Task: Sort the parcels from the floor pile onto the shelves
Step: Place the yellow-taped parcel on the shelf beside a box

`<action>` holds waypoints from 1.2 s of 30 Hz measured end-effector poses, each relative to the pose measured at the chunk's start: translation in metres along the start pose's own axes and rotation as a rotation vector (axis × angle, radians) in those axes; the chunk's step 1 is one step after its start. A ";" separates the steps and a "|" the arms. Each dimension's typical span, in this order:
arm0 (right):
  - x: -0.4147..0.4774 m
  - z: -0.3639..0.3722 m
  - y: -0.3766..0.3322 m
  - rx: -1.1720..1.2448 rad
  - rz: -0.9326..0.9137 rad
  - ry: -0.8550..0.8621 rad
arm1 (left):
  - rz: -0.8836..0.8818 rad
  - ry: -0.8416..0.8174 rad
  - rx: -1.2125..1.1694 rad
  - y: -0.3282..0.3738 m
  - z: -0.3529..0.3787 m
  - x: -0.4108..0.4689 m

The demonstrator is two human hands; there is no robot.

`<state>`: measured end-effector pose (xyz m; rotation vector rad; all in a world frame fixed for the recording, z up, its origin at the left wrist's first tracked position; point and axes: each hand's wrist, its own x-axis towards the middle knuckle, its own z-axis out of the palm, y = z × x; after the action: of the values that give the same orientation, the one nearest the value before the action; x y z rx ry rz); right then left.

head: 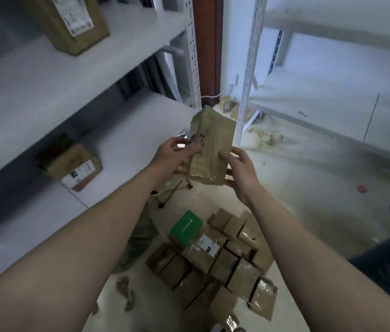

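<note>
Shelving [45, 92] holds just upper box [74, 22] and lower box [75, 167], floor pile [215, 255] beside it looks mostly unsorted, left hand [172, 156] and right hand [239, 171] both gripping one taped parcel [209, 149], so early stage.

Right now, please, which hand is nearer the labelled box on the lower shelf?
Left: the left hand is right of the labelled box; the right hand lies beyond the parcel.

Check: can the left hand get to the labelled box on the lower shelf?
Likely not yet: the way to the labelled box is bare shelf, but the left hand grips the parcel.
</note>
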<state>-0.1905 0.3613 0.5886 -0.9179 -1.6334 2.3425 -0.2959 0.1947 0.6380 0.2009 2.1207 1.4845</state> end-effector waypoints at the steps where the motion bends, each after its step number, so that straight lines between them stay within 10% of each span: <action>1: -0.013 0.013 -0.013 0.006 -0.011 -0.011 | 0.012 -0.004 -0.008 0.013 -0.014 -0.015; 15: -0.187 0.216 -0.090 0.215 -0.290 -0.200 | 0.289 -0.056 0.071 0.107 -0.237 -0.213; 36: -0.348 0.450 -0.032 0.252 0.014 -0.512 | 0.431 0.565 0.247 0.028 -0.448 -0.392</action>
<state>-0.1664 -0.1411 0.8563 -0.2925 -1.4157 2.8717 -0.1965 -0.3271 0.9086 0.3855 2.8609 1.6506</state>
